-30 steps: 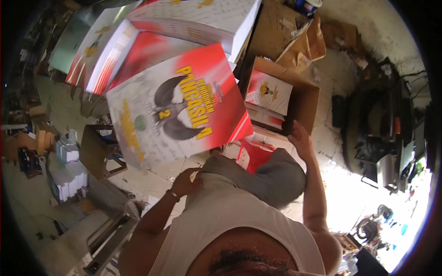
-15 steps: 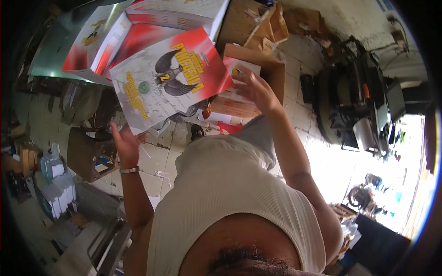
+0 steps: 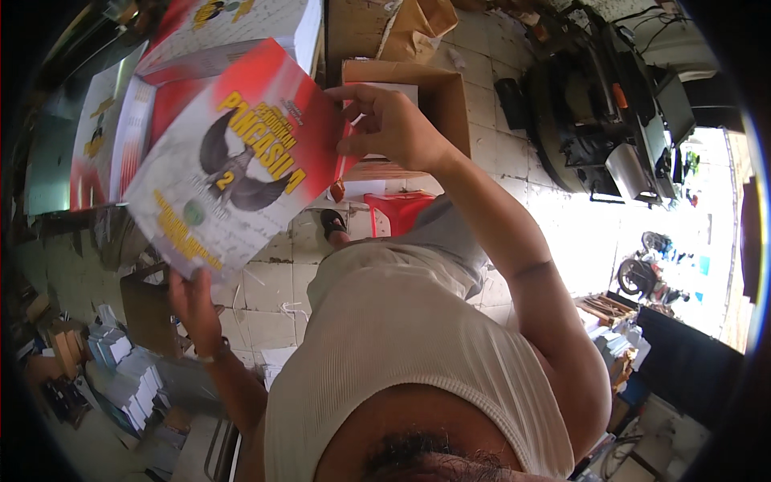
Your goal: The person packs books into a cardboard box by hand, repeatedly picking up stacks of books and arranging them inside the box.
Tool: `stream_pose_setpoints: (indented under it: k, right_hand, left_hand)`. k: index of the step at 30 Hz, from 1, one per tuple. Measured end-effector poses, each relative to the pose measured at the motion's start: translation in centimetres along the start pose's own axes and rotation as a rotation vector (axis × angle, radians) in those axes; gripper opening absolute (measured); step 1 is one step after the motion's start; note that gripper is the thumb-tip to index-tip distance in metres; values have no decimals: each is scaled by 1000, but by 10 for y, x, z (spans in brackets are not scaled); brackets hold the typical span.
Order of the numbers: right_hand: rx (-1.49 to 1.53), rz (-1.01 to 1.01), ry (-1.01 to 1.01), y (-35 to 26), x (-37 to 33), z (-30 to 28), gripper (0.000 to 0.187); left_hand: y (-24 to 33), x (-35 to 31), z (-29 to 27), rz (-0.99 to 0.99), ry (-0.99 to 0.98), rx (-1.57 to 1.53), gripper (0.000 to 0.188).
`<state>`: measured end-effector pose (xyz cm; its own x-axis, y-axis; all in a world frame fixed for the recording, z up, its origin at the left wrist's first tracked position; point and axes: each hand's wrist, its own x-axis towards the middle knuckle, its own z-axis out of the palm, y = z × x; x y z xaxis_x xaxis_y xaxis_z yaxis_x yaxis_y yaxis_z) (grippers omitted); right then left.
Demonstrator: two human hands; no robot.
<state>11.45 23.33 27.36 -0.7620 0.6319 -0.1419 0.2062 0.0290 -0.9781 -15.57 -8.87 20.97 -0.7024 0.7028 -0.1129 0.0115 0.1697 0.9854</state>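
Note:
A book (image 3: 241,153) with a red and grey-white cover, a dark winged emblem and yellow lettering is held up tilted between my hands. My right hand (image 3: 401,132) has its thumb and fingers closed on the red right edge. At the lower left corner, my left hand (image 3: 197,309) grips the bottom edge, its thumb in front and the other fingers partly hidden. Behind the held book, stacks of books (image 3: 273,24) with matching covers stand at the upper left. Another, smaller stack (image 3: 104,128) is left of it.
An open cardboard box (image 3: 444,100) stands beyond my right hand, with a brown paper bag (image 3: 422,28) behind it. Below are a red plastic stool (image 3: 395,215) and my foot (image 3: 333,225). A large dark machine (image 3: 598,120) is at right; paper stacks (image 3: 132,386) lie lower left.
The book has moved left and slightly down. My right hand, open beside its edge before, is now closed on that edge. My left hand has gone down and left with the corner.

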Motion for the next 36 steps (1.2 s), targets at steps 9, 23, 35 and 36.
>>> stream_pose_setpoints:
  k: [9, 23, 35, 36]
  right_hand:
    - [-176, -334, -4, -6, 64, -22, 63]
    - [-476, -437, -73, 28, 96, -17, 53]
    - [-302, -935, 195, -64, 80, -44, 82]
    - [-348, -997, 238, -82, 78, -46, 80]
  left_hand:
    - [5, 38, -13, 291, 167, 256, 38]
    - [-13, 57, -25, 386, 218, 820, 27]
    - [-4, 72, -6, 138, 331, 822, 54]
    - [15, 71, 12, 76, 334, 883, 49]
